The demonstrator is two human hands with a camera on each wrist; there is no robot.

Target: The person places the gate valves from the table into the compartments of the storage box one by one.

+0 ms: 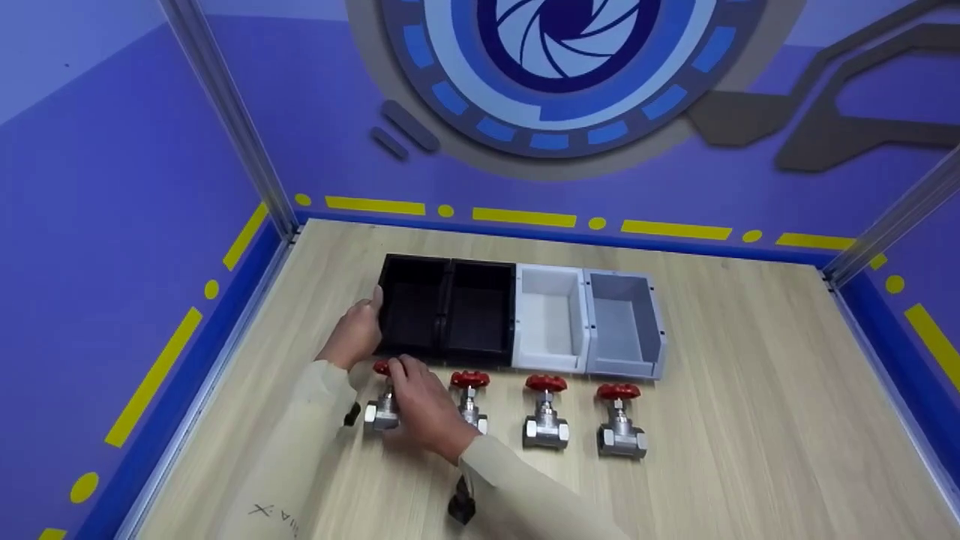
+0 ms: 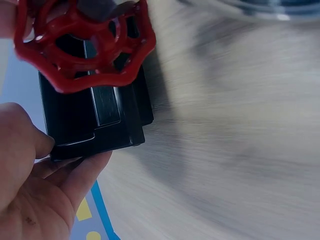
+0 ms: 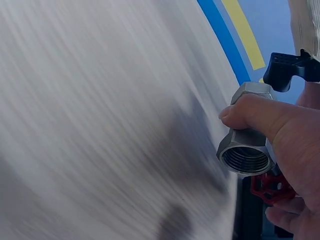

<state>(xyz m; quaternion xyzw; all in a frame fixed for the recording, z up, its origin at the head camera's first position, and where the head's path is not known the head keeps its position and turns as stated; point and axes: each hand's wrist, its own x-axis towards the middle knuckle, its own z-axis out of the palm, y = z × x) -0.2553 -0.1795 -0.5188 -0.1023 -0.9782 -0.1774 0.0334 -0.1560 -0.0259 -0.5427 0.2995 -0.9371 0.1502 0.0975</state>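
At the left end of the row of bins, my left hand [image 1: 355, 334] grips a black bin [image 1: 411, 311] by its left wall. The left wrist view shows the thumb at that bin's rim and fingers against its outside. My right hand [image 1: 426, 405] holds the leftmost gate valve [image 1: 381, 417], just in front of the bin. In the right wrist view, the thumb presses the valve's steel body [image 3: 246, 137], and the fingers reach toward its red handwheel [image 3: 272, 187]. Part of this valve is hidden behind the hand.
A second black bin [image 1: 480, 307], a white bin [image 1: 547, 322] and a grey bin [image 1: 619, 326] continue the row rightward. Three more valves stand before them: one [image 1: 470, 397] partly behind my right hand, another [image 1: 546, 420], and one at right [image 1: 621, 427]. Printed walls enclose the wooden table [image 1: 750, 412].
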